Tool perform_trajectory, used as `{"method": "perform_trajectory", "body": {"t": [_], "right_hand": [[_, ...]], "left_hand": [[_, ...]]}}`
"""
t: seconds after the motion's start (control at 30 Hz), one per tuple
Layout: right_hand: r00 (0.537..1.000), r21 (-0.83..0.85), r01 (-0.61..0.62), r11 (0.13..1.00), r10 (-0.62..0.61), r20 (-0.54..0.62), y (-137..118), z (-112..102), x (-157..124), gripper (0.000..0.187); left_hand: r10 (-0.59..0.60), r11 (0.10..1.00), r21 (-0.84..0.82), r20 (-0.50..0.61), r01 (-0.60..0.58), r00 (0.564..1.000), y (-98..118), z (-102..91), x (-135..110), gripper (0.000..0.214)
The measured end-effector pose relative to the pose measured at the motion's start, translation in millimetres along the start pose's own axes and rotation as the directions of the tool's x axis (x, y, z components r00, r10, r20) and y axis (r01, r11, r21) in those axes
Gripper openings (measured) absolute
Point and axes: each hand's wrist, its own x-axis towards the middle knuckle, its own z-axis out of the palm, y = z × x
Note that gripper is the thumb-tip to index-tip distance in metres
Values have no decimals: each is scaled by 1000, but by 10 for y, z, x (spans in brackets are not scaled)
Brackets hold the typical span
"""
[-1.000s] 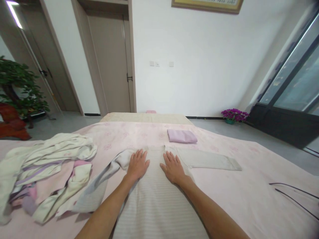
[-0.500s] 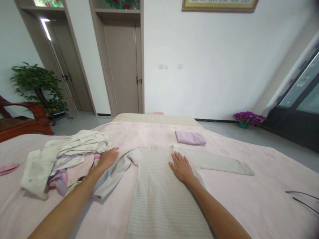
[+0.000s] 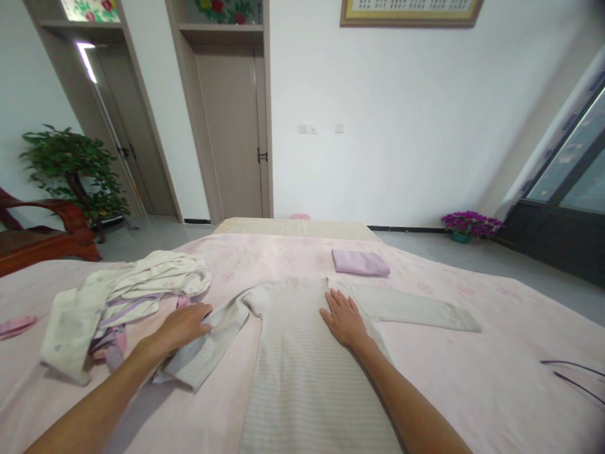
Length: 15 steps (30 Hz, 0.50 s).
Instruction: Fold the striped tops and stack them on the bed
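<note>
A pale grey striped long-sleeved shirt (image 3: 297, 372) lies spread on the bed, its right-side sleeve (image 3: 420, 308) stretched out and its left-side sleeve bent down toward me. At the outer edge of that bent sleeve (image 3: 212, 353), my left hand (image 3: 184, 325) has its fingers curled, pinching the fabric. My right hand (image 3: 345, 318) rests flat near the shirt's shoulder, fingers extended and holding nothing. Just left of my left hand is a loose heap of white, pink and purple clothes (image 3: 155, 277), partly hidden behind my forearm.
A folded purple cloth (image 3: 360, 262) lies beyond the shirt on the pink bedsheet (image 3: 472, 372). Dark thin glasses temples (image 3: 574, 367) show at the right edge. A small pink item (image 3: 17, 326) is at far left. A wooden chair (image 3: 47, 227) stands beyond the bed.
My left hand has come back toward me and to the left, its fingers going from extended to curled on the sleeve edge. The bent sleeve has shifted slightly; my right hand stays put.
</note>
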Motion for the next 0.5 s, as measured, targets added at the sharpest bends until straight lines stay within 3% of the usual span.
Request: {"method": "perform_trajectory", "body": {"t": [0.17,0.27,0.37,0.5], "right_hand": [[1000,15,-11,1000,11,-26,-11,2,-5,65],[1000,31,-21,999,22,-22,-16,-10,-13,65],[1000,47,-22,999,23,-20,-16,-19,-18,63],[999,62,-24,998,25,-26,-20,-27,-16,62]], "left_hand": [[-49,941,-336,-32,36,998,-253,-471,98,29],[-5,897,-438,119,57,993,-436,-838,190,36],[18,910,-410,205,70,979,-608,-1086,336,25],[-96,983,-154,10,96,995,-698,-1178,612,15]]}}
